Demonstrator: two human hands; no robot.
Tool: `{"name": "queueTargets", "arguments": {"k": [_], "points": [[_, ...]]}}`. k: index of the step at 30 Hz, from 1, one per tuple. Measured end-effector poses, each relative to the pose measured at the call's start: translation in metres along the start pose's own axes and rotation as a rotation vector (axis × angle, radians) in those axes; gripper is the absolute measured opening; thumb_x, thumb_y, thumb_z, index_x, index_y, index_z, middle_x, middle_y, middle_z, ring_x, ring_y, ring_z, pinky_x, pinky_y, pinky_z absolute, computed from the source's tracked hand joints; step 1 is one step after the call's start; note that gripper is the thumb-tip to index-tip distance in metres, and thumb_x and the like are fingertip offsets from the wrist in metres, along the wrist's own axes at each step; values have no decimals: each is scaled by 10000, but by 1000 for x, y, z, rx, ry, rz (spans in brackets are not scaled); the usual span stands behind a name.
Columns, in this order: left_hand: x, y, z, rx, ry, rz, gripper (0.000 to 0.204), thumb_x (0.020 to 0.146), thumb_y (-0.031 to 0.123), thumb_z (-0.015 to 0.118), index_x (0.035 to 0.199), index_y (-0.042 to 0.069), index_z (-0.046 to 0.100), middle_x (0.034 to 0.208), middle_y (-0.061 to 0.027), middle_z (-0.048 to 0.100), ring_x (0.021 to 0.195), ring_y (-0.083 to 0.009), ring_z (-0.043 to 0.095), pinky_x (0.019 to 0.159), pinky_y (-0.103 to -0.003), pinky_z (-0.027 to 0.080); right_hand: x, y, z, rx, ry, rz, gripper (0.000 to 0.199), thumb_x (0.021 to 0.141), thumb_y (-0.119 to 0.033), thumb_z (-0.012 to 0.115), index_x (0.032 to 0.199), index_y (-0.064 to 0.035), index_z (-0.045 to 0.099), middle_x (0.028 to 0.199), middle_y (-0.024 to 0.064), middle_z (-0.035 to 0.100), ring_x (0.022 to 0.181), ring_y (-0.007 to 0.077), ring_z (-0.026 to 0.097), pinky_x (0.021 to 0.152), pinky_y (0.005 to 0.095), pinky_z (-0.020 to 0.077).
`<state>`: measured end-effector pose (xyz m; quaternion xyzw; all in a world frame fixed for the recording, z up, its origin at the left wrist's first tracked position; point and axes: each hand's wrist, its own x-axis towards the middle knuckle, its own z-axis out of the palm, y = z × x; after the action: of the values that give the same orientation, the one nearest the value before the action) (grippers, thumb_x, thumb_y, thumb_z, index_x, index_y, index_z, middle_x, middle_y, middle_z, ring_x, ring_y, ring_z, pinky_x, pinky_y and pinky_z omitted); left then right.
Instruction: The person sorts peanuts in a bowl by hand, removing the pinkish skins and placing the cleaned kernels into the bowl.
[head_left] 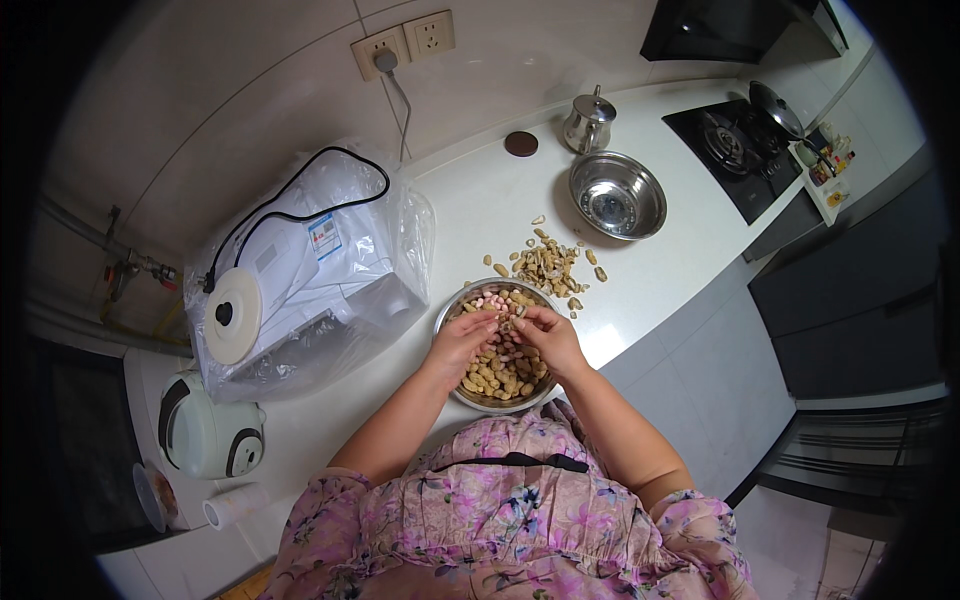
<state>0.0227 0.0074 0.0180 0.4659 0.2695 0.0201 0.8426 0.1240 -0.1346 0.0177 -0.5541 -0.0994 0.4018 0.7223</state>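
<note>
Both my hands meet over a steel bowl (437, 325) full of unshelled peanuts (500, 378). Pink shelled kernels (490, 300) lie at its far side. My left hand (466, 340) is closed, its thumb and fingertips pinched near the bowl's middle. Opposite it, my right hand (552, 340) pinches a small peanut piece (517, 314) between thumb and fingers. The fingertips partly hide what each hand holds. Just beyond the bowl, a loose heap of broken peanut shells (546, 264) lies on the white counter (475, 195).
A second steel bowl (640, 200) and a lidded metal pot (589, 125) stand farther back, beside a dark round disc (521, 144). Plastic-wrapped white appliance (320, 270) fills the left side, near a rice cooker (208, 425). A gas hob (735, 150) is at the far right.
</note>
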Motion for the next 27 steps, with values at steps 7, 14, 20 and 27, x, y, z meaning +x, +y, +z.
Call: {"name": "queueTargets", "arguments": {"k": [7,14,20,27], "points": [[-1,0,6,-54,-87,-8,229,852,76,553,1074,21,538,925,-43,573,829,-103,552,735,-250,479,-3,-5,3,-40,-22,-24,121,833,-73,592,933,-8,604,774,14,607,651,51,547,579,179,457],[-3,4,9,-114,-105,-43,244,857,29,522,1101,16,521,983,-65,568,875,-138,566,770,-282,497,-3,-6,-3,-102,-46,14,191,829,-79,599,1012,-25,604,787,4,602,632,44,510,565,172,423],[0,-1,10,-22,-81,12,271,835,-10,535,1105,8,526,973,-70,579,853,-141,579,729,-260,503,-5,-7,5,-117,-57,-52,166,831,-63,581,990,-22,605,808,15,612,704,64,546,637,193,454],[9,-10,2,249,-14,264,251,799,-49,561,1046,-12,532,878,-70,605,761,-122,595,668,-216,496,-7,-8,9,259,-90,109,253,843,-82,572,1090,-35,545,930,45,588,770,104,571,712,211,477]]}}
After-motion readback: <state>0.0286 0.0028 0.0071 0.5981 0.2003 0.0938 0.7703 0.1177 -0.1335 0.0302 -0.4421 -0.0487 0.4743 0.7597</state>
